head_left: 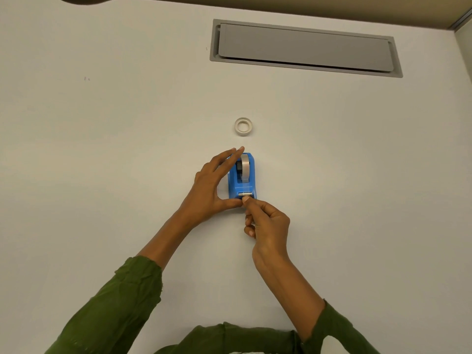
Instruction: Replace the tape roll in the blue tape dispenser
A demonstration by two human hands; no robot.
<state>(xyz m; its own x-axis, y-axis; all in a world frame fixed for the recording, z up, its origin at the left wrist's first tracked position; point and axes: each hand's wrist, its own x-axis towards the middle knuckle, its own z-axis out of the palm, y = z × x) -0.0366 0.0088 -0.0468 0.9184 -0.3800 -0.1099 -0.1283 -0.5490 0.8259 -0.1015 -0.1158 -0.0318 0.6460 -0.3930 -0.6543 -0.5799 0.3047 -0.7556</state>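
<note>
The blue tape dispenser (242,181) stands on the white table, cutter end towards me, with a clear tape roll (244,164) seated in it. My left hand (212,185) grips the dispenser from its left side, fingers along the far end and thumb at the near end. My right hand (265,223) is curled just in front of the dispenser, its thumb and forefinger pinched at the metal cutter (245,194), where the tape end lies. A second tape roll (243,126) lies flat on the table a little beyond the dispenser.
A grey rectangular cable hatch (305,48) is set into the white table (102,149) at the far right. The table's far edge runs along the top of the view. My green sleeves fill the bottom.
</note>
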